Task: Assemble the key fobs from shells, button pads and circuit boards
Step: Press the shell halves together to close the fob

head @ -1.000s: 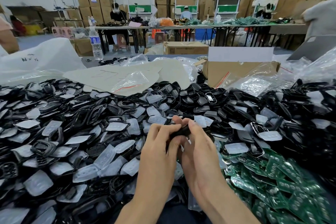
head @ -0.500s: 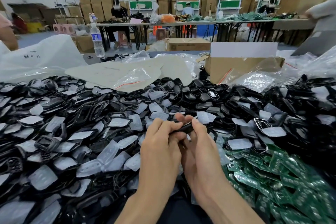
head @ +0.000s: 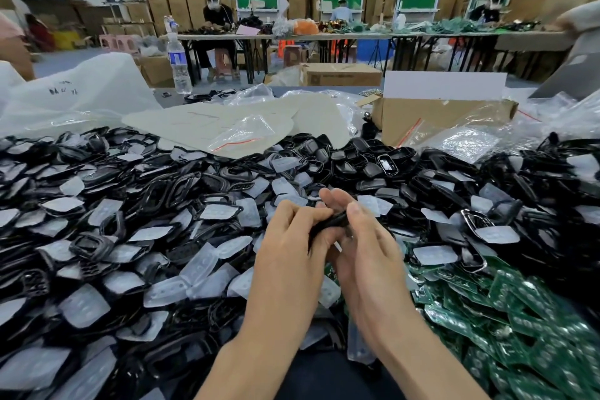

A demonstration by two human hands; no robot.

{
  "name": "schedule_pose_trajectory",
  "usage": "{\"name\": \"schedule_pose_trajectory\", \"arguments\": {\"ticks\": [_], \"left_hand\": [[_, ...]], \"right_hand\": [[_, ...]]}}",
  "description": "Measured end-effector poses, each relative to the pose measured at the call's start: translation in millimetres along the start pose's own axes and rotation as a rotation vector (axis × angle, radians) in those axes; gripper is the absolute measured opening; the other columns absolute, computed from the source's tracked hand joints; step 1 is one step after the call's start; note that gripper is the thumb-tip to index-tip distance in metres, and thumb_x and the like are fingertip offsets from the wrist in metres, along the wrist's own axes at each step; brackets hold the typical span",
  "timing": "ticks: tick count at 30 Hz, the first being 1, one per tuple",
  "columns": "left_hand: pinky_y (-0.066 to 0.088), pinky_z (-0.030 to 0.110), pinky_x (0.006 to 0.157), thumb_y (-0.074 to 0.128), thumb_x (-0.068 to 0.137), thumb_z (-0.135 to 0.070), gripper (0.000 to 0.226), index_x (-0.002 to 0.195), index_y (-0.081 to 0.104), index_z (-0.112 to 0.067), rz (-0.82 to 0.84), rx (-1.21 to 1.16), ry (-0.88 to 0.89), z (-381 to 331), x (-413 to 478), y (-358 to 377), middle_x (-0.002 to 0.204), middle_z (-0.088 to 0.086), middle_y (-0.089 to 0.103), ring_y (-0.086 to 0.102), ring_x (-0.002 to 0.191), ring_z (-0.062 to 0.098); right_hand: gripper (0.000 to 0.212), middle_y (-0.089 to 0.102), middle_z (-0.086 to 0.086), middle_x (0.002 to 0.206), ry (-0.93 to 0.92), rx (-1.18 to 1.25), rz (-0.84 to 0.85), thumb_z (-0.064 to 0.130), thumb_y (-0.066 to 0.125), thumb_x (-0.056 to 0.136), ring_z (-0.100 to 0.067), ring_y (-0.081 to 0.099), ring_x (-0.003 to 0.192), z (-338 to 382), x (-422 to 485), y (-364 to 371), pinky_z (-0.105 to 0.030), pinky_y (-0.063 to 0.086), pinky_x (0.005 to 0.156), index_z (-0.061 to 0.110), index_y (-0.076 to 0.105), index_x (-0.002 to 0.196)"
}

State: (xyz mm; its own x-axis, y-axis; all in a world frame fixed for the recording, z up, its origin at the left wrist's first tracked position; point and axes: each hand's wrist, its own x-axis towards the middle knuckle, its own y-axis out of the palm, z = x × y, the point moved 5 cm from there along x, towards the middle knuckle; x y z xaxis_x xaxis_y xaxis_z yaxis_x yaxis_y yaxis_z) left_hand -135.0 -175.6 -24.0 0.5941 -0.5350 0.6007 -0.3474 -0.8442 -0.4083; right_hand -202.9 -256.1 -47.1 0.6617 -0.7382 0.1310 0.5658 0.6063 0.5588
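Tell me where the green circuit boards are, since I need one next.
In the head view, the heap of green circuit boards lies lower right, just right of the right hand, with black plastic shells behind it.

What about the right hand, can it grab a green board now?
Probably not yet: the right hand and left hand both hold a black shell. The boards lie bare right beside it.
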Motion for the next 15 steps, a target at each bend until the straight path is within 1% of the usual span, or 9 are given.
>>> {"name": "schedule_pose_trajectory", "arguments": {"ticks": [3,5,9,11,13,15], "left_hand": [[0.050,0.024,0.076,0.071,0.092,-0.020,0.014,0.106,0.069,-0.023,-0.014,0.021,0.004,-3.0,0.8,-1.2,0.099,-0.017,0.055,0.060,0.093,0.008],[0.051,0.028,0.075,0.070,0.092,-0.018,0.012,0.103,0.068,-0.021,-0.026,0.031,0.006,-3.6,1.2,-0.3,0.098,-0.016,0.053,0.060,0.091,0.009],[0.053,0.038,0.073,0.068,0.091,-0.011,0.009,0.095,0.065,-0.018,-0.046,0.023,0.008,-5.1,1.3,0.6,0.094,-0.011,0.054,0.060,0.087,0.014],[0.052,0.039,0.072,0.070,0.089,-0.008,0.010,0.092,0.066,-0.017,-0.054,0.055,0.000,-4.5,0.9,0.4,0.092,-0.010,0.054,0.059,0.087,0.016],[0.051,0.037,0.073,0.071,0.089,-0.008,0.010,0.090,0.066,-0.016,-0.061,0.064,-0.014,-4.2,1.3,-0.2,0.090,-0.011,0.055,0.058,0.087,0.016],[0.051,0.035,0.072,0.072,0.088,-0.008,0.009,0.089,0.067,-0.015,-0.068,0.072,-0.014,-4.0,0.7,0.4,0.089,-0.011,0.056,0.058,0.086,0.016]], "right_hand": [[0.033,0.073,0.000,0.123,0.001,0.008,0.015,0.026,0.045,0.104,-0.013,0.068,0.114,0.7,0.8,1.6,-0.022,0.056,0.085,0.025,0.078,0.109],[0.032,0.072,0.001,0.124,0.005,0.009,0.020,0.027,0.045,0.105,-0.012,0.068,0.115,-1.5,0.9,1.4,-0.021,0.056,0.085,0.025,0.077,0.112],[0.031,0.073,-0.002,0.122,-0.005,0.018,0.014,0.025,0.045,0.106,-0.012,0.070,0.110,-6.8,1.7,1.4,-0.020,0.056,0.082,0.023,0.076,0.109],[0.032,0.073,-0.003,0.121,-0.003,0.028,0.014,0.024,0.045,0.107,-0.012,0.071,0.108,-8.8,0.9,1.2,-0.019,0.056,0.081,0.022,0.077,0.107],[0.029,0.073,-0.003,0.122,-0.011,0.019,0.016,0.027,0.048,0.104,-0.013,0.070,0.111,-8.8,0.5,1.3,-0.019,0.055,0.083,0.024,0.078,0.107],[0.030,0.073,-0.004,0.122,-0.010,0.022,0.010,0.026,0.048,0.106,-0.013,0.070,0.112,-9.5,0.4,1.6,-0.019,0.055,0.084,0.024,0.078,0.106]]}}
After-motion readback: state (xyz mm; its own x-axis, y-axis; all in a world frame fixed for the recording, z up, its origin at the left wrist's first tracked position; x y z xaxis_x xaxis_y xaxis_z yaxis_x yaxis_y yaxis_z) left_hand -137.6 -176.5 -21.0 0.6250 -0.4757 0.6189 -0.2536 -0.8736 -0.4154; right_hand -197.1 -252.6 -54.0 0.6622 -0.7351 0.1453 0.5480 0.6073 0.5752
